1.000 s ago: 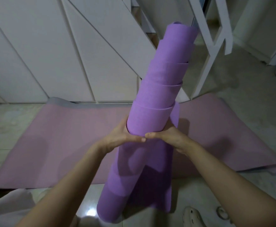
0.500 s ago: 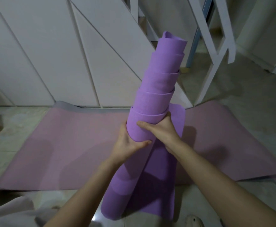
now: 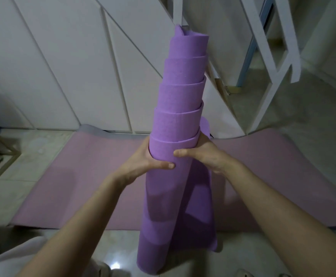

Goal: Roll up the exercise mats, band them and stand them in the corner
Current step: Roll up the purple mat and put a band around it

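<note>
Status of purple mat [image 3: 180,120]: rolled and stood on end on the floor [image 3: 19,188], in front of the pink mat [image 3: 83,176], which lies flat and unrolled along the white wall [image 3: 63,66]. Rolled unevenly: pushed up at the top in several stepped layers, with a loose flap [image 3: 201,216] hanging open down the right side.

Left hand [image 3: 143,158]: wrapped round the left of the roll at mid-height, thumb laid across the front, fingers hidden behind. Right hand [image 3: 205,154]: wrapped round the right side at about the same height, thumb across the front just above the left thumb, fingers out of sight behind. Both gripping the outermost layer just under its top edge.

Changed over the last second: brought from a clear lean to the right to nearly vertical. Thumbs moved from tip-to-tip at the front to one above the other. Unchanged: stepped top, open flap.

Meaning for the task: rolling not finished. Judged too loose and uneven to band. Press the raised inner layers down level, then wind the flap in tight. No band seen in view. Pink mat not yet rolled.
</note>
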Demonstrator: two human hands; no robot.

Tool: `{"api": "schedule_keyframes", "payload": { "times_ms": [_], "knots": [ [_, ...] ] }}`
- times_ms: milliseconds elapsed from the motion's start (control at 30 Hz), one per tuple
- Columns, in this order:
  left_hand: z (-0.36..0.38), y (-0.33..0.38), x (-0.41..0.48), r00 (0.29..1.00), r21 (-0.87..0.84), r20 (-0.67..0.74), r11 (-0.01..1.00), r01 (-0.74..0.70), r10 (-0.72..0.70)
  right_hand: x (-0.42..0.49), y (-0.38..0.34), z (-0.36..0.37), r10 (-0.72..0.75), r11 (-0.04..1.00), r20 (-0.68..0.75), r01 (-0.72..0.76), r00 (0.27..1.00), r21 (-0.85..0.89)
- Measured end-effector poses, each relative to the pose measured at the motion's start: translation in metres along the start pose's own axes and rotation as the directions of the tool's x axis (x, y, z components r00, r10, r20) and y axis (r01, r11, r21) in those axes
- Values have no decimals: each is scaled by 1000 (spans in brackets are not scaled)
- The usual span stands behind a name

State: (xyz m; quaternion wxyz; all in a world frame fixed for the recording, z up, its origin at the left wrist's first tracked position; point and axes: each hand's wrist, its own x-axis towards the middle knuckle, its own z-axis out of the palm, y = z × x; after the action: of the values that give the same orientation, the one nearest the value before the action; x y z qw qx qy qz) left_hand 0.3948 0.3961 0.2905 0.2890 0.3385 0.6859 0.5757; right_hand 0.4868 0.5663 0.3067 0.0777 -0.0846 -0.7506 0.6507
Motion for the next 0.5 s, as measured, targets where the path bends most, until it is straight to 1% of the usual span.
{"api": "schedule_keyframes", "payload": {
  "times_ms": [100,167,267,333,367,433,500],
  "knots": [
    [2,1,-3,988,-6,-143,998,-56,55,8,-11,-1,34,999,60,-33,998,-26],
    [4,2,-4,965,11,-235,993,-119,118,13,-19,1,22,998,34,-19,999,-65],
    [6,8,-1,912,77,-358,980,-183,198,18,-32,12,-98,988,-82,87,992,-127],
    [9,11,3,877,111,-425,974,-196,225,22,-37,20,-187,976,-145,167,972,-140],
    [11,12,5,857,128,-460,973,-194,232,23,-40,23,-208,972,-166,185,964,-143],
    [14,17,5,813,174,-524,966,-192,256,26,-47,24,-227,968,-184,201,956,-147],
    [15,23,6,772,205,-567,957,-205,286,28,-56,22,-255,962,-156,233,954,-146]
  ]
}}
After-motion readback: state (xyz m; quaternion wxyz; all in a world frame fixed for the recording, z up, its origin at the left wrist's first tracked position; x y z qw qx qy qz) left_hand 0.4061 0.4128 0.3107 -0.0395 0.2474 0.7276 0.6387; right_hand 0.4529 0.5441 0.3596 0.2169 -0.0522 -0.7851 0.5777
